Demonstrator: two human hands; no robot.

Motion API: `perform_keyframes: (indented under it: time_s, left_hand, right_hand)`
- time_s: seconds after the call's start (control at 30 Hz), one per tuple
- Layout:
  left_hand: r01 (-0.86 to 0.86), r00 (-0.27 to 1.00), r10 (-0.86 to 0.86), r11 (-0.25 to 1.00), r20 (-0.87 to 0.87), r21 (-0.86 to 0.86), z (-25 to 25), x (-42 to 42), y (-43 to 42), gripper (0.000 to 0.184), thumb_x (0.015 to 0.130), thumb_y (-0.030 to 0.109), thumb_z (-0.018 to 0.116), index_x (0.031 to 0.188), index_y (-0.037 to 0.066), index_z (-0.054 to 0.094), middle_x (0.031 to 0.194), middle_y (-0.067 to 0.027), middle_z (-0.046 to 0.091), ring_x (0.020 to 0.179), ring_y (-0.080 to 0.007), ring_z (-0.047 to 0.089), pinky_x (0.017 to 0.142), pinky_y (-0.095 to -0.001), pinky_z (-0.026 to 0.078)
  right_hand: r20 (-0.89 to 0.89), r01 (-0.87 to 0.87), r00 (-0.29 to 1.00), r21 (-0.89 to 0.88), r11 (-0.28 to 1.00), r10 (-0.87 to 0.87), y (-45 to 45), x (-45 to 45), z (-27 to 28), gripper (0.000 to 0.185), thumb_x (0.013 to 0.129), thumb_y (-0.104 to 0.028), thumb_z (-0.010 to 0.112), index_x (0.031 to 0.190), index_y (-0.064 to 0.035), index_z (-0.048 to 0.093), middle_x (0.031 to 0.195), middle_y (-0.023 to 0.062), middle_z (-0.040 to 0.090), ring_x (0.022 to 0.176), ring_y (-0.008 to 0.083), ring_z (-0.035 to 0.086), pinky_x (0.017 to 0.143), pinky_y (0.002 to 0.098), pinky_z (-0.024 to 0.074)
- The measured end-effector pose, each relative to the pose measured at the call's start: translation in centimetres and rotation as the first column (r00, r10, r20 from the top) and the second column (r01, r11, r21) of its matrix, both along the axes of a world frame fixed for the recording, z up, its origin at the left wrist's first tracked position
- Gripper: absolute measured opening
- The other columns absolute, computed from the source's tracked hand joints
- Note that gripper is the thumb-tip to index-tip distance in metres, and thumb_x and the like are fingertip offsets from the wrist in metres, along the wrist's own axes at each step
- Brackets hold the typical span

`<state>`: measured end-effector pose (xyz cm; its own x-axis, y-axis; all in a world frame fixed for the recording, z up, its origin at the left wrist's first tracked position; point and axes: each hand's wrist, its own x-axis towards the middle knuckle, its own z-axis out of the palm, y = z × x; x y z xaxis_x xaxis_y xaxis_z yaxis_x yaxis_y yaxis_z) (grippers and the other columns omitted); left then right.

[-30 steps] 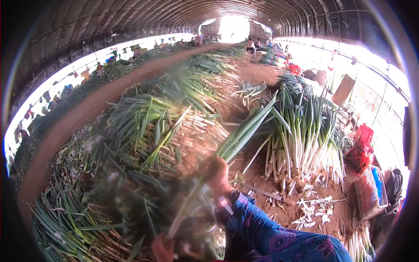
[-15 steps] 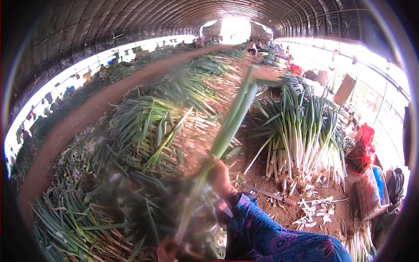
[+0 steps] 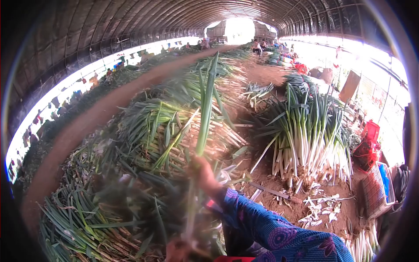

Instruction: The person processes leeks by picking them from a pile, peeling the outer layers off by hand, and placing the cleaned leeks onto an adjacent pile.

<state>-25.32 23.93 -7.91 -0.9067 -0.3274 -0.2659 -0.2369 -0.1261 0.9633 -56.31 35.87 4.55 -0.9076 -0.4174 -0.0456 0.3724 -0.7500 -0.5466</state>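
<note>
A long green onion [image 3: 206, 118] stands nearly upright in front of me, its green leaves up and its pale stem down. My right hand [image 3: 203, 175], in a blue patterned sleeve, is closed round it at mid-length. At the bottom edge my left hand [image 3: 178, 249] is at the stem's lower end, its fingers closed there but blurred. Loose green onions [image 3: 87, 222] lie in a heap at the lower left. To the right, a large bundle of green onions [image 3: 312, 135] stands with white stems and roots down. A long knife [image 3: 277, 193] lies on the soil.
White peelings [image 3: 323, 209] litter the soil beside the knife. A pale plastic basket [image 3: 376, 192] with something blue inside stands at the right, near a red bag [image 3: 369, 139]. More onion piles [image 3: 152, 122] line the dirt path [image 3: 87, 126]. Far off, a person [image 3: 257, 47] sits inside the tunnel.
My right hand has moved left and slightly down the view, and the green onion has swung from a rightward lean to nearly upright. My left hand has shifted slightly right.
</note>
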Motion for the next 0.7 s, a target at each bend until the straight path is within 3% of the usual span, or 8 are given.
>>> perform_keyframes:
  time_s: [0.27,0.4,0.43,0.5,0.53,0.57,0.63,0.7]
  left_hand:
    - [0.061,0.997,-0.072,0.908,-0.012,-0.415,-1.8,-0.6,-0.7,0.031,0.085,0.015,0.067,0.112,0.000,0.063,0.094,-0.0125,0.067,0.085,-0.0209,0.064,0.072,-0.0345,0.051]
    - [0.055,0.998,-0.061,0.811,0.009,-0.582,4.7,-1.2,1.3,0.020,0.077,0.008,0.073,0.085,0.002,0.055,0.071,-0.0109,0.061,0.064,-0.0194,0.058,0.061,-0.0350,0.048]
    - [0.063,0.998,-0.063,0.597,0.031,-0.800,2.3,-0.7,0.4,0.020,0.084,0.013,0.071,0.096,-0.001,0.063,0.075,-0.0155,0.064,0.069,-0.0333,0.060,0.065,-0.0378,0.049]
    - [-0.167,0.983,0.067,0.712,-0.171,-0.682,-0.3,-0.4,-0.8,0.014,0.089,0.013,0.061,0.090,-0.001,0.060,0.073,-0.0183,0.060,0.067,-0.0328,0.056,0.063,-0.0387,0.045]
    - [-0.179,0.984,0.142,0.778,-0.109,-0.602,1.0,-0.4,-0.9,0.015,0.093,0.012,0.056,0.086,-0.001,0.058,0.072,-0.0162,0.059,0.067,-0.0263,0.056,0.063,-0.0375,0.044]
    - [-0.248,0.969,0.199,0.830,-0.149,-0.500,-2.3,-0.3,-3.0,0.020,0.094,0.014,0.051,0.080,0.001,0.054,0.069,-0.0103,0.056,0.065,-0.0191,0.053,0.061,-0.0338,0.043]
    - [-0.424,0.881,0.428,0.903,-0.200,0.065,-1.0,-0.5,-4.0,0.021,0.095,0.017,0.050,0.077,0.006,0.052,0.068,-0.0028,0.050,0.061,-0.0148,0.047,0.057,-0.0299,0.040]
    - [-0.525,0.796,0.585,0.795,-0.155,0.305,1.1,0.4,-5.4,0.021,0.096,0.019,0.050,0.079,0.007,0.051,0.066,0.0002,0.044,0.058,-0.0121,0.045,0.054,-0.0283,0.038]
  right_hand:
    - [0.012,0.151,0.988,0.159,0.976,-0.155,-1.6,-0.6,0.8,0.020,0.089,-0.025,0.065,0.094,-0.0113,0.051,0.073,0.0029,0.052,0.054,0.0150,0.049,0.047,0.0291,0.0396]
    - [-0.047,0.277,0.961,0.165,0.947,-0.273,-2.1,-3.7,-4.3,0.024,0.086,-0.029,0.068,0.096,-0.0118,0.055,0.065,0.0028,0.052,0.051,0.0165,0.051,0.043,0.0319,0.0401]
    - [-0.050,0.310,0.951,0.142,0.940,-0.306,-1.8,-3.7,-4.6,0.022,0.086,-0.029,0.068,0.092,-0.0112,0.057,0.065,0.0044,0.053,0.050,0.0177,0.052,0.044,0.0333,0.0421]
    - [0.029,0.268,0.959,0.234,0.934,-0.283,-1.1,-6.0,-5.6,0.025,0.087,-0.035,0.066,0.086,-0.0106,0.058,0.065,0.0054,0.053,0.053,0.0206,0.055,0.045,0.0362,0.0445]
    - [-0.320,0.258,0.929,0.205,0.944,-0.185,0.2,-6.2,-7.0,0.036,0.088,-0.024,0.062,0.117,-0.0062,0.051,0.071,0.0045,0.053,0.064,0.0175,0.055,0.056,0.0307,0.0461]
    - [-0.367,0.259,0.917,0.241,0.935,-0.159,0.8,-6.5,-7.2,0.034,0.087,-0.023,0.062,0.114,-0.0075,0.049,0.074,0.0048,0.053,0.066,0.0175,0.055,0.058,0.0321,0.0468]
    - [-0.457,0.269,0.883,0.309,0.912,-0.106,1.9,-7.3,-7.5,0.031,0.085,-0.020,0.060,0.110,-0.0099,0.045,0.080,0.0053,0.052,0.070,0.0174,0.054,0.063,0.0350,0.0482]
    - [-0.132,0.156,0.983,0.247,0.956,-0.127,1.9,-6.8,-5.0,0.033,0.083,-0.039,0.066,0.091,-0.0117,0.049,0.070,0.0039,0.050,0.064,0.0189,0.052,0.063,0.0356,0.0462]
